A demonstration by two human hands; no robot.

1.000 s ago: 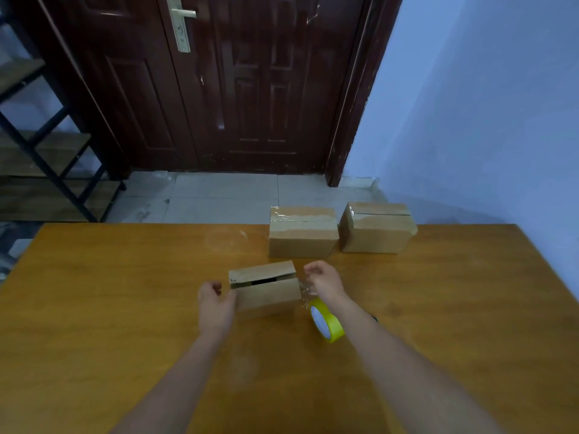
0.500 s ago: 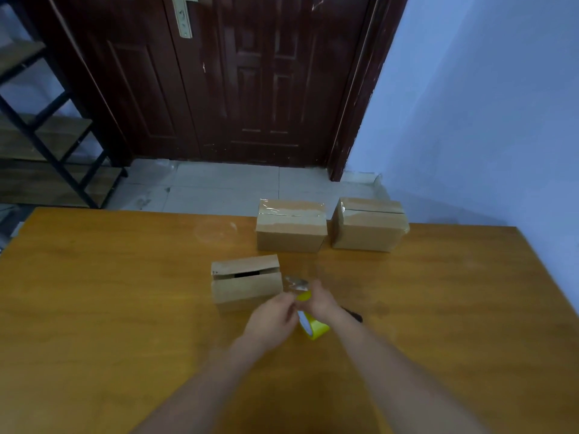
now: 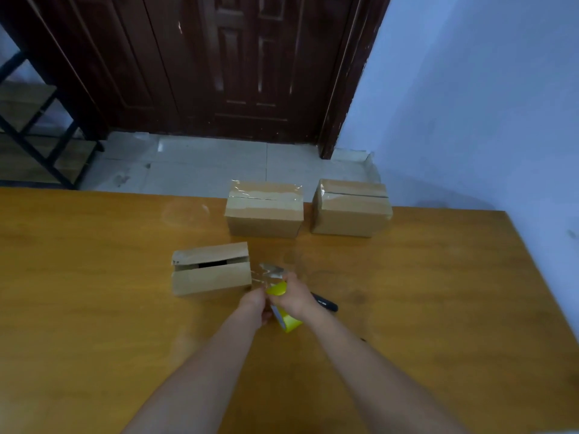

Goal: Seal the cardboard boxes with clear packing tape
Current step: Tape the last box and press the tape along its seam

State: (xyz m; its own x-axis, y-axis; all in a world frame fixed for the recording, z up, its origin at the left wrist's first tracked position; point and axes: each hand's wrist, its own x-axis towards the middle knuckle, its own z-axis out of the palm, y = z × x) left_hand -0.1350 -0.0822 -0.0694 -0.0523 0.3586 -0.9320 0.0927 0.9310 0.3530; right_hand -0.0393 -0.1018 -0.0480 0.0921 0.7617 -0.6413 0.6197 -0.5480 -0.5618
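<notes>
A small cardboard box [image 3: 210, 270] lies on the wooden table [image 3: 94, 308], its top flaps parted by a dark gap. Just right of it both hands meet at a yellow-cored roll of clear tape [image 3: 283, 308]. My right hand [image 3: 294, 297] grips the roll from above. My left hand [image 3: 255, 305] pinches at the roll's left side. A crinkled strip of clear tape [image 3: 271, 270] sticks up from the roll toward the box. Two boxes with tape over their tops stand at the far edge, one in the middle [image 3: 264, 209] and one to the right [image 3: 351, 208].
A black marker [image 3: 326, 302] lies on the table just right of my right hand. Beyond the table are a tiled floor, a dark wooden door [image 3: 219, 64], a blue wall on the right and a black metal shelf frame [image 3: 37, 130] at far left.
My left hand left the open box's left end and came over to the tape roll. My right hand stayed on the roll, now lifted and tilted. The view dipped down.
</notes>
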